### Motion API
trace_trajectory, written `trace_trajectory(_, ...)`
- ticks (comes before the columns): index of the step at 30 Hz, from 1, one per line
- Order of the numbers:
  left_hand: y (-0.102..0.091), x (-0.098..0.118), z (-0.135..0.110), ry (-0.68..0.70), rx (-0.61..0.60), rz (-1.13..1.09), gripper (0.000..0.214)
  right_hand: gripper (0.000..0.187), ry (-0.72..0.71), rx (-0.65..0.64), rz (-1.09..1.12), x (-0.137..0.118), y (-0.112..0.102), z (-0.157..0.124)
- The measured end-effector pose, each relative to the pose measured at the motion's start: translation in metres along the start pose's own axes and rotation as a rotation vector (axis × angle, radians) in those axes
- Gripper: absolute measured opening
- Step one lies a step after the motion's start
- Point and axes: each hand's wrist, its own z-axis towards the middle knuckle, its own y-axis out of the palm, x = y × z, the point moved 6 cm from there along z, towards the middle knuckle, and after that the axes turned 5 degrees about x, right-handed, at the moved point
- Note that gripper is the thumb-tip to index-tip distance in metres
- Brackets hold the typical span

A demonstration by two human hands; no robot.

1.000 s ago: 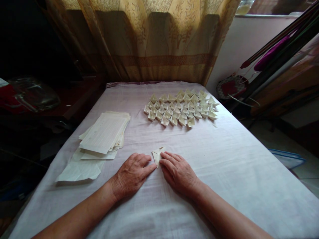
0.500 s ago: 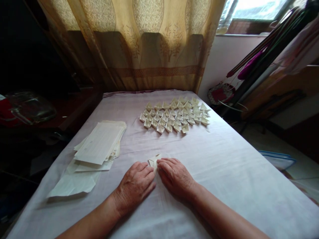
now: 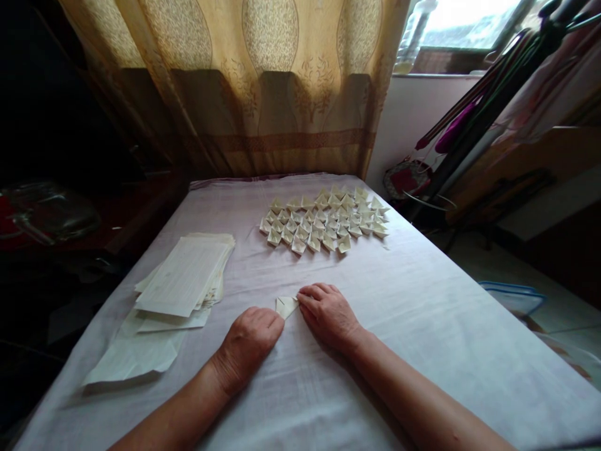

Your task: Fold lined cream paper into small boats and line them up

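Between my hands is a small folded piece of cream paper [image 3: 286,306], close to the cloth, with creases showing on its upper face. My left hand [image 3: 253,338] is closed on its lower left corner, the thumb and fingertips partly hidden. At its right end, my right hand [image 3: 326,313] pinches the paper between thumb and fingers. Beyond my hands, several folded paper boats [image 3: 323,222] stand packed in rows. To the left lies a stack of paper sheets [image 3: 185,275], some with faint printed lines, its lower sheets fanned toward me.
A pale cloth covers the table [image 3: 422,351]. A yellow patterned curtain [image 3: 282,106] hangs at the far edge. To the right are a leaning dark pole [image 3: 488,113] with hanging cloths and a blue-rimmed clear container [image 3: 511,297]. A clear plastic item [image 3: 56,210] sits at left.
My hands have moved slightly apart, and my left hand has closed more tightly. More of the folded paper shows between them, turned a little. The whole view has shifted slightly.
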Motion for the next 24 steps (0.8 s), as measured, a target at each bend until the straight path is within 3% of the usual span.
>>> trace_trajectory(8,-0.002,-0.018,-0.01,-0.027,0.082,-0.092,0.02,0.019,-0.066,-0.015,0.051,0.003,0.002,0.003)
trace_trajectory(15,0.002,-0.046,-0.001,-0.276,0.12,-0.25,0.022,0.017,0.1,-0.023,0.125,0.004,0.003,0.02)
trace_trajectory(19,0.01,-0.079,0.014,-0.625,0.186,-0.459,0.02,0.016,0.266,0.019,0.242,0.012,0.005,0.044)
trace_trajectory(24,0.027,-0.103,0.03,-0.787,0.252,-0.493,0.018,0.021,0.368,0.084,0.307,0.028,0.012,0.067)
